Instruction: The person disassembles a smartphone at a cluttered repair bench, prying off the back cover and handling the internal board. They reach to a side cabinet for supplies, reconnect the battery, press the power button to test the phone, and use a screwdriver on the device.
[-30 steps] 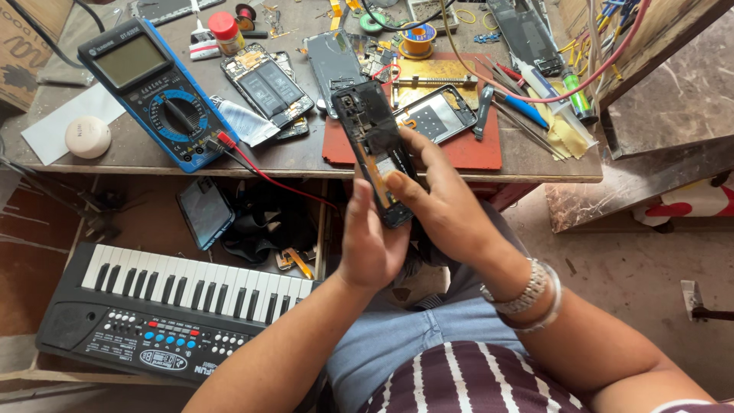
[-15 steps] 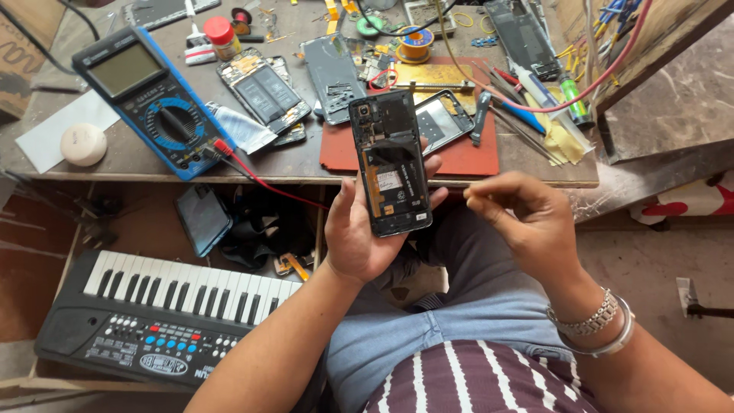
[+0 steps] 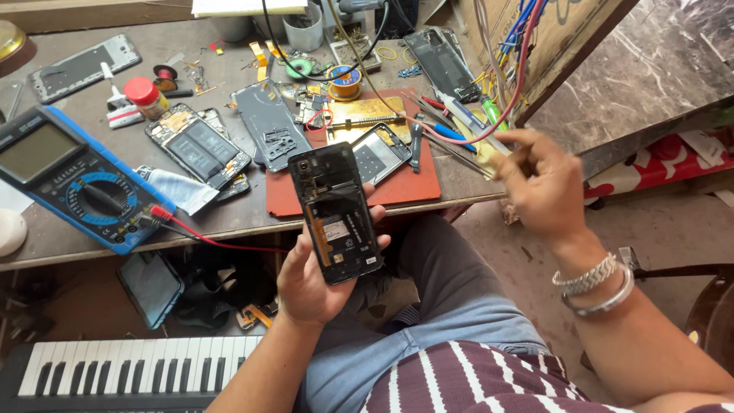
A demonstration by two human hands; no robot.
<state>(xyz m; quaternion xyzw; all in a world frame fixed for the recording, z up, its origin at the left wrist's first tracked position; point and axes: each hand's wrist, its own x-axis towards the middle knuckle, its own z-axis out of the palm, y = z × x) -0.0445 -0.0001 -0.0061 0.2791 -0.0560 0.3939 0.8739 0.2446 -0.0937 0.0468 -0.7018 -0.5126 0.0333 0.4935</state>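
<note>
My left hand (image 3: 306,284) holds a black smartphone with its back cover off (image 3: 336,218), upright over my lap, its circuit board and flex cable showing. My right hand (image 3: 547,191) is raised to the right of the phone at the table's front right corner. Its blurred fingertips are close to a cluster of tweezers and screwdrivers (image 3: 459,126). I cannot tell whether these fingers hold anything. A bracelet and a bangle sit on that wrist.
A red work mat (image 3: 405,191) carries another opened phone (image 3: 378,153). Left of it lie a grey back cover (image 3: 264,122), a dismantled phone (image 3: 195,145) and a blue multimeter (image 3: 69,180) with a red lead (image 3: 214,241). An electronic keyboard (image 3: 130,367) stands under the table. A stone slab (image 3: 634,69) rises at right.
My right hand left the phone and swung up and to the right towards the tools. The left hand keeps holding the phone, now alone.
</note>
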